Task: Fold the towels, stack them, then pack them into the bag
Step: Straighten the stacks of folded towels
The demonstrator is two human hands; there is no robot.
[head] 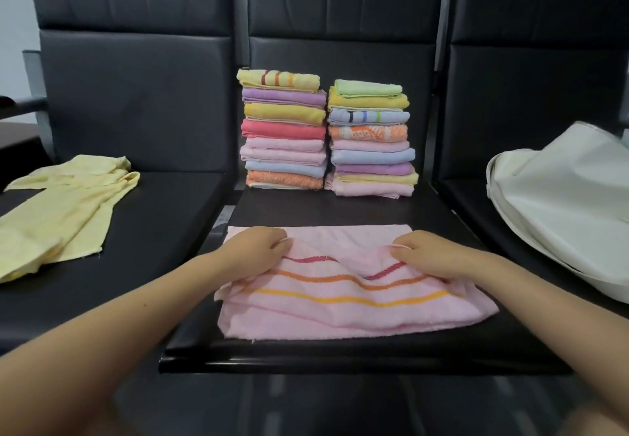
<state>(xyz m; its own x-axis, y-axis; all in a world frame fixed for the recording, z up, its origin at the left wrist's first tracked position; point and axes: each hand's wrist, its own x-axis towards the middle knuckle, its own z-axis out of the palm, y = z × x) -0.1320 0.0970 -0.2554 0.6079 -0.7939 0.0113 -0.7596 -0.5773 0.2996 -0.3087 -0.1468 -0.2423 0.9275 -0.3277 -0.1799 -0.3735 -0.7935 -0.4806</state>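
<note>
Low centre, left hand [258, 248] and right hand [425, 251] each pinch the limp, light pink towel's [340, 313] folded edge; corners suit the grip best.

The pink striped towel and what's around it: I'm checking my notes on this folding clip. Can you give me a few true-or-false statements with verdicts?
1. Both hands grip the pink striped towel. True: the left hand and the right hand each pinch its folded edge.
2. Three stacks of folded towels stand behind it. False: there are two, the left stack and the right stack.
3. A yellow towel lies unfolded on the left seat. True.
4. The white bag already holds folded towels. False: none show in it; it lies on the right seat.
5. A red towel tops the left stack. False: a yellow striped one does.
</note>
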